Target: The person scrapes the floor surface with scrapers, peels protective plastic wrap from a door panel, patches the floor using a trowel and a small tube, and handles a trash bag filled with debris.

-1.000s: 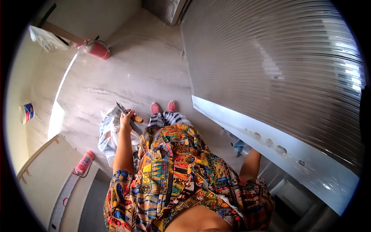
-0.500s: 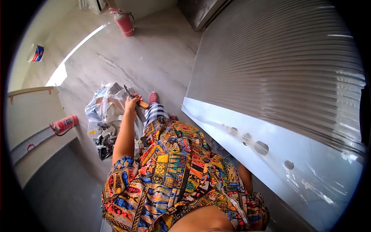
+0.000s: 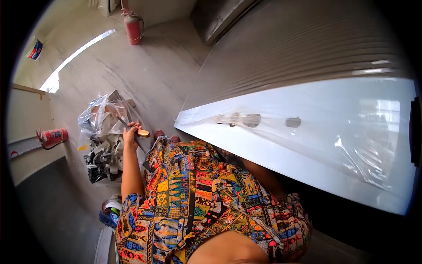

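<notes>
My left hand (image 3: pixel 130 133) is closed around a wooden-handled knife (image 3: pixel 143 133), its narrow dark blade pointing away to the upper left. Just beyond and below that hand, a clear plastic bag (image 3: pixel 97 121) sits on the floor, filled with torn grey and dark scraps (image 3: pixel 105 154). To my right stands a large white panel (image 3: pixel 272 145) with several round dark holes, partly covered by clear plastic film (image 3: pixel 356 163). My right forearm (image 3: pixel 263 176) reaches beneath the panel's near edge; my right hand is hidden there.
Two red fire extinguishers are around me, one standing ahead (image 3: pixel 132 28) and another (image 3: pixel 52 137) at the left wall. A white, blue and red bucket (image 3: pixel 35 49) is at far left. Ribbed grey sheeting (image 3: pixel 307 66) lies beyond the panel. A blue brushlike item (image 3: pixel 107 216) is beside me.
My view has turned, so the panel now spreads across more of the right side. My left hand, still gripping the knife, appears lower and further left, nearer the bag's scraps.
</notes>
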`<state>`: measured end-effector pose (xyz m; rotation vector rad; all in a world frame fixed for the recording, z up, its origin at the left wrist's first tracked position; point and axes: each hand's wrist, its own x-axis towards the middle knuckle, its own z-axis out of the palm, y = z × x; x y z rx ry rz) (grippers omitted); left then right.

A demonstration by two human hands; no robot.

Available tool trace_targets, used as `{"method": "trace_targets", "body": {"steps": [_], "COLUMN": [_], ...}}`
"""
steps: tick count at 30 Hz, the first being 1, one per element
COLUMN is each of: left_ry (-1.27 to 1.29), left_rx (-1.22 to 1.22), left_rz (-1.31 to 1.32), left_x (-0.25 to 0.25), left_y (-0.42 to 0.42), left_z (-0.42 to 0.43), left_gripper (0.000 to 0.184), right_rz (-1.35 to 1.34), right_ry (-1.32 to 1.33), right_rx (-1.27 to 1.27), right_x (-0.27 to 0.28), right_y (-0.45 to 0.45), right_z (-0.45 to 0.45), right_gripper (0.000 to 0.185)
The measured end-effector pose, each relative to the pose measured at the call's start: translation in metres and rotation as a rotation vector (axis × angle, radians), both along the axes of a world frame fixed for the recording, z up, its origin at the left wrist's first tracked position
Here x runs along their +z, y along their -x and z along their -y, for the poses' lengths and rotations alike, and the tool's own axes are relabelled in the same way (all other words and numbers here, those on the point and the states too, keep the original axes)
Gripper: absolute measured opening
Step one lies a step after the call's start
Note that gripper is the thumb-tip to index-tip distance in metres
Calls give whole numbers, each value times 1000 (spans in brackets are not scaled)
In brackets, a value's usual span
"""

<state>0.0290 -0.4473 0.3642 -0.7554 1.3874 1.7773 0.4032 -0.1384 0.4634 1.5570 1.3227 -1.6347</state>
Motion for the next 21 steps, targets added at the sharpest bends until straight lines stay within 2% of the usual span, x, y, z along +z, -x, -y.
{"method": "trace_targets", "body": {"steps": [6, 7, 9, 10, 11, 12, 13, 15, 17, 18, 19, 20, 21], "left_ry": [-79, -99, -162, -107, -59, -44, -49, -65, -57, -32, 26, -2, 19], "left_rx": [-8, -7, -24, -45, -68, 14, -42, -26, -34, 3, -3, -26, -29], "left_rz": [-23, -4, 41, 14, -12, -9, -6, 14, 11, 8, 2, -19, 1], "left_x": [4, 4, -21, -11, -7, -4, -3, -2, -13, -18, 1, -7, 7], "left_y": [0, 1, 1, 6, 9, 8, 10, 9, 7, 4, 2, 0, 0], "left_z": [-11, -15, -11, -12, -21, -24, -25, -29, -25, -23, -28, -20, -21], "left_gripper": [25, 24, 25, 25, 26, 26, 26, 27, 28, 28, 27, 26, 29], "right_rz": [-178, -208, -368, -487, -517, -544, -568, -668, -650, -590, -615, -616, -641], "right_ry": [77, 50, -157, -215, -152, -87, -21, 26, 87, 86, 118, 140, 93], "right_rx": [174, 224, 510, 454, 420, 385, 349, 212, 142, 208, 216, 243, 280], "right_x": [-11, -10, -14, -20, -26, -31, -39, -30, -29, -19, -22, -20, -19], "right_y": [108, 118, 134, 144, 150, 158, 165, 178, 188, 198, 204, 211, 220], "right_z": [32, 38, 49, 54, 57, 60, 61, 68, 75, 72, 70, 66, 64], "right_gripper": [26, 26, 28, 26, 23, 19, 16, 25, 27, 30, 32, 32, 28]}}
